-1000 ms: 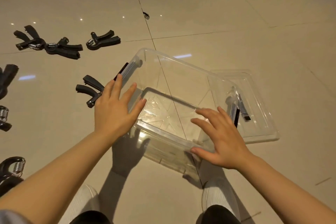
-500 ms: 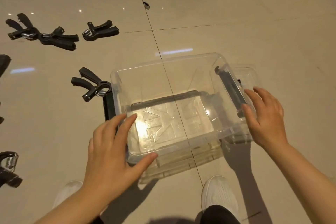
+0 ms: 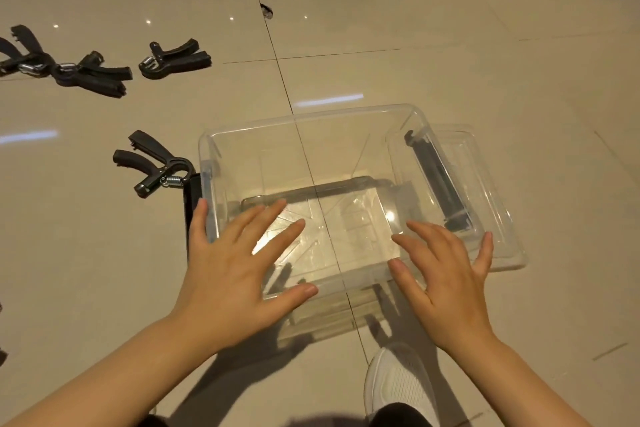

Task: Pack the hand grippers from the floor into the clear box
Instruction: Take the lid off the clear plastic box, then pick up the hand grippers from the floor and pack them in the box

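Observation:
The clear box [image 3: 311, 121] stands open and empty on the tiled floor in front of me. My left hand [image 3: 235, 267] hovers over its near left corner with fingers spread and straight. My right hand [image 3: 446, 281] is spread over its near right corner; neither hand holds anything. A black hand gripper [image 3: 154, 165] with a steel spring lies just left of the box. Another hand gripper [image 3: 175, 59] lies farther back on the left, beside two more [image 3: 90, 74] that overlap.
The clear lid [image 3: 485, 191] lies on the floor under the box's right side. Black latch handles [image 3: 438, 180] sit on the box's short ends. My white shoe [image 3: 398, 385] is just below the box. More black grippers are cut off by the left edge.
The box went from tilted and skewed to flat and square to me. Both hands have let go of its ends and moved over its near corners.

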{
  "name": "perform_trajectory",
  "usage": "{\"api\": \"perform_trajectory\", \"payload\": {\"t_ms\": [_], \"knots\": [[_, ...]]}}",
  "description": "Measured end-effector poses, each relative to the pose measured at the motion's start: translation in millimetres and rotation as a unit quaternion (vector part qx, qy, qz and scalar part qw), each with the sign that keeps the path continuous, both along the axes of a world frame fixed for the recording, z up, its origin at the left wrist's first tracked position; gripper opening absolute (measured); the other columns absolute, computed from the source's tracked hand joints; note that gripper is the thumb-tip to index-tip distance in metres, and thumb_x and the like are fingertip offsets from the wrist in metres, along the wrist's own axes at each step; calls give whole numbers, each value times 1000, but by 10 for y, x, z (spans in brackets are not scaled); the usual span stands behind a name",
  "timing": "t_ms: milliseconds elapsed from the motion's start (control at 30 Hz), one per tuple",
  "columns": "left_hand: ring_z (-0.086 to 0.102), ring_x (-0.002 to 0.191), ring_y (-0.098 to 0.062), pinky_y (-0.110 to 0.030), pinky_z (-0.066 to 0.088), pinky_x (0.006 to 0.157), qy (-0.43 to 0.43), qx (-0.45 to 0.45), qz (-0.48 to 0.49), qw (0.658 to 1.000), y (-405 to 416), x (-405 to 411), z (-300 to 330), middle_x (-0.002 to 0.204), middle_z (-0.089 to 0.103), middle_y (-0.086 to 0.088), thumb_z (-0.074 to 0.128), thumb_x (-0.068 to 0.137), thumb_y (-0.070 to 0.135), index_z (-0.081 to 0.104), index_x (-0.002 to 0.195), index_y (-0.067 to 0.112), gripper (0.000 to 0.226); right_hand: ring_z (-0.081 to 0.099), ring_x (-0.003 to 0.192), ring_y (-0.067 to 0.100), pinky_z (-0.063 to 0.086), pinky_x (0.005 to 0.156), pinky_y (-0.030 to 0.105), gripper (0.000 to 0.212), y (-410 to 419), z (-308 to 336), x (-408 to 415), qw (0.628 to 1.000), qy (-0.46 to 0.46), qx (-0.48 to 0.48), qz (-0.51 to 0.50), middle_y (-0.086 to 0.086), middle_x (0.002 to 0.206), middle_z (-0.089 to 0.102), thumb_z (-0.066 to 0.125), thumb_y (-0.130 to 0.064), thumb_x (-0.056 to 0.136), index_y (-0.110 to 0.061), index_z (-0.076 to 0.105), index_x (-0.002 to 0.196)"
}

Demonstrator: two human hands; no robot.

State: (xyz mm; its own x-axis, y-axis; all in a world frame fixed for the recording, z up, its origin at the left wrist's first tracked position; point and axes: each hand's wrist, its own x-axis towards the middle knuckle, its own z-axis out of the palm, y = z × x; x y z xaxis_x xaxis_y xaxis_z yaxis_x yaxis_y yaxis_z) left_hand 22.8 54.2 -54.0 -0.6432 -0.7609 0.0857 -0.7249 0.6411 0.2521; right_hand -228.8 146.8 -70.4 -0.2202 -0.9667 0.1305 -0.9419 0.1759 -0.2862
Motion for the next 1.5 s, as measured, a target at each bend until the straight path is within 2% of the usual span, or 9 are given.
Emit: {"api": "perform_trajectory", "payload": {"t_ms": [233, 400, 600, 800, 933, 1100, 1233, 1367, 1500], "knots": [[53, 120, -21, -75, 12, 98, -8, -34, -70, 997, 50, -507, -41, 132, 56, 3, 34, 81, 75, 55, 130, 33, 68, 45, 119, 14, -6, 109, 62, 45, 73, -16, -495, 999, -9, -8, -37, -7, 123, 58, 31, -53, 90, -32, 69, 103], [47, 126, -22, -74, 11, 99, -51, 2, -53, 997, -162, -704, -20, 136, 52, 2, 21, 81, 78, 60, 122, 35, 72, 40, 127, 12, -14, 110, 51, 54, -111, 126, -617, 998, -9, 20, -54, -10, 132, 52, 24, -61, 86, -36, 65, 111], [44, 128, -21, -74, 10, 101, 4, 7, -73, 997, -209, -665, -7, 132, 54, 4, 28, 81, 77, 62, 118, 34, 66, 28, 138, 16, -10, 111, 55, 55, -108, 173, -585, 998, 16, 7, -68, -6, 142, 41, 30, -60, 86, -33, 52, 128], [39, 128, -20, -54, 25, 109, 81, -9, -109, 991, -258, -171, 15, 141, 43, -5, 40, 89, 59, 53, 130, 26, 54, 42, 129, 19, 3, 111, 59, 42, -397, 365, -73, 998, -24, -51, 42, -3, 132, 52, 46, -48, 83, -26, 61, 115], [41, 121, -17, -31, 44, 90, 41, 33, -29, 998, -142, 428, -53, 142, 35, -2, 38, 91, 52, 37, 140, 29, 54, 33, 136, 21, 5, 112, 57, 43, -616, 415, 377, 988, -22, -38, 151, 1, 138, 48, 48, -50, 83, -25, 61, 117], [63, 88, -18, -25, 51, 54, -32, 38, 59, 997, 65, 1236, -169, 115, 59, -3, 39, 87, 45, 58, 119, 21, 44, 31, 137, 22, 11, 112, 61, 50, -787, 479, 1076, 962, 0, 14, 273, 2, 141, 46, 45, -52, 83, -27, 55, 125], [62, 96, -21, -27, 45, 62, -4, 27, 207, 978, 247, 1797, -284, 115, 61, -1, 44, 90, 43, 60, 119, 21, 40, 37, 135, 28, 14, 110, 62, 49, -907, 493, 1689, 917, 76, 63, 385, 6, 139, 48, 52, -48, 82, -25, 55, 126], [57, 102, -19, -33, 46, 72, 44, 56, 393, 917, 469, 2394, -349, 121, 58, 1, 55, 90, 36, 55, 125, 23, 38, 12, 143, 21, -1, 115, 55, 55, -1041, 454, 2322, 866, 123, 152, 460, 0, 153, 23, 48, -49, 91, -31, 34, 141], [56, 99, -24, -35, 46, 72, 53, 87, 511, 853, 703, 2982, -453, 116, 58, -5, 60, 88, 30, 55, 124, 20, 38, 10, 142, 23, 3, 113, 58, 55, -1151, 306, 2833, 830, 177, 177, 498, 3, 153, 18, 44, -45, 93, -28, 27, 142]]}}
